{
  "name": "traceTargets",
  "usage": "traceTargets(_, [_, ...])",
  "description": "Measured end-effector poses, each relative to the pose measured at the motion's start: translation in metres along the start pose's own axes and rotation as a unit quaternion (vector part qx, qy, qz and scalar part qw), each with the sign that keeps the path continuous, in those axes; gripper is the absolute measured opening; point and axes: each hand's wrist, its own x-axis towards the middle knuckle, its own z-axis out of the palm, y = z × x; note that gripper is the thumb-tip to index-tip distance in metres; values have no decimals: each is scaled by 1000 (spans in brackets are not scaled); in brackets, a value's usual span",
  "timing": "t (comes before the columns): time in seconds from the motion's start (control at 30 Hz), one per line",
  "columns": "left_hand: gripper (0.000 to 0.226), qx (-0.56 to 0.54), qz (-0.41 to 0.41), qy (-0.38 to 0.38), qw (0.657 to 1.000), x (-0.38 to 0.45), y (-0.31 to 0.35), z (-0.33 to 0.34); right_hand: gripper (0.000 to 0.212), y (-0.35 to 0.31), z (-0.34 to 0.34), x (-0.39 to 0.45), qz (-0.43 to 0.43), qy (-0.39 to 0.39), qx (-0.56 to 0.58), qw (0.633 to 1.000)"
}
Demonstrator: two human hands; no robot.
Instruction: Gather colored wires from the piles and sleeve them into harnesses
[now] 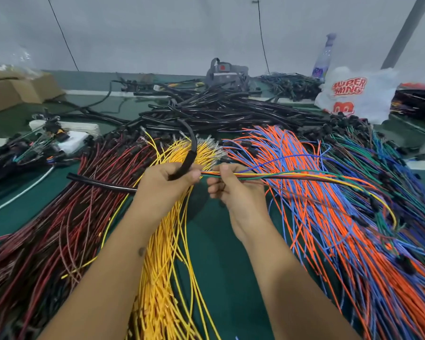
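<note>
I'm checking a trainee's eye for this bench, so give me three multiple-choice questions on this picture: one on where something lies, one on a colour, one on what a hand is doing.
1. Where does the yellow wire pile lie?
A. between the red and black pile and the orange and blue pile
B. right of the orange and blue pile
C. on the cardboard box

2. What colour is the sleeve in the left hand?
A. white
B. black
C. green

3. What is the right hand doing?
A. resting flat on the table
B. pinching a mixed wire bundle
C. gripping the spray bottle

Answers: 1 A, the red and black pile is on its left and the orange and blue pile on its right. 2 B, the tube is black. 3 B, its fingers close on the mixed wire bundle at the sleeve's mouth.
</note>
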Motion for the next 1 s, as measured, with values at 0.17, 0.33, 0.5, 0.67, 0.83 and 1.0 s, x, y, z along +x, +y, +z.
traceTargets(0.17, [11, -53, -3, 23, 998, 0, -1, 0, 15, 1, -1, 0, -12, -2, -21, 1000])
traceTargets(0.33, [13, 9, 11, 9, 1000, 1, -3, 1, 7, 2, -6, 1, -15, 1, -89, 996])
traceTargets(0.5, [11, 31, 20, -25, 999, 0, 0, 2, 9, 5, -9, 0, 11, -46, -119, 992])
traceTargets(0.67, [6, 18, 19, -23, 999, 1, 2, -1, 13, 4, -8, 0, -14, -34, -98, 994])
traceTargets(0.83, [11, 21, 8, 27, 999, 6, -2, -7, 11, 2, -10, 2, -48, 0, -98, 994])
traceTargets(1.0, [13, -21, 16, 7, 1000, 4, -2, -5, 10, 3, -9, 2, -55, -8, -110, 992])
